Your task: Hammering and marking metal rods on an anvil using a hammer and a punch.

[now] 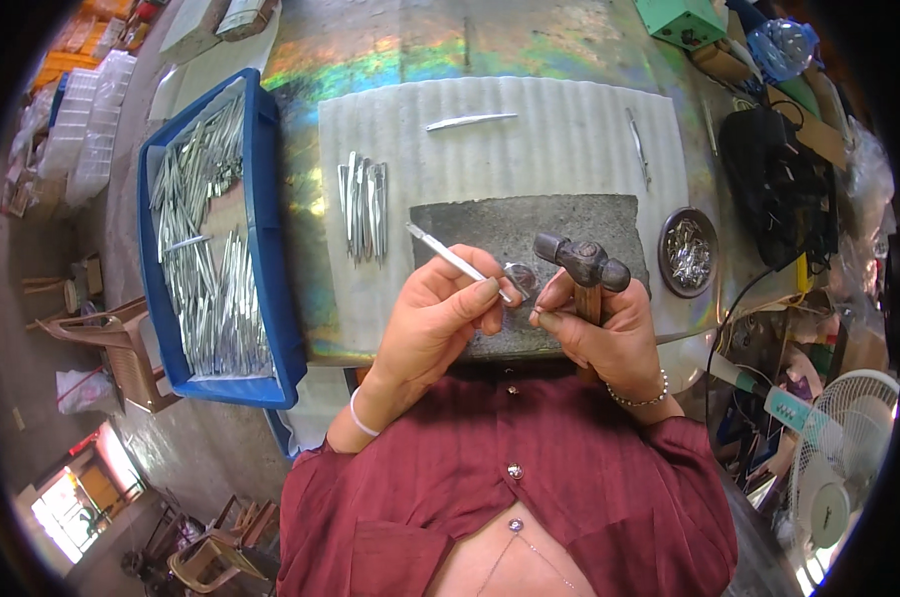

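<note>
My left hand (448,301) pinches a slim silvery metal piece (455,258), its far end tilted up to the left. My right hand (607,323) is closed around the handle of a ball-peen hammer (587,267), its dark head uppermost. The right thumb and forefinger pinch together in front of the left fingertips; what they hold, if anything, is too small to name. Both hands are over the near edge of a dark grey slab (530,224). A small clear, shiny item (521,279) shows between the hands, partly hidden.
A blue tray (262,189) of slim metal pieces stands left. A bundle of similar pieces (362,211) and single ones (472,121) lie on a white foam sheet (569,139). Right are a round dish (666,261) of small metal parts, a black cable (720,333) and a fan (848,448).
</note>
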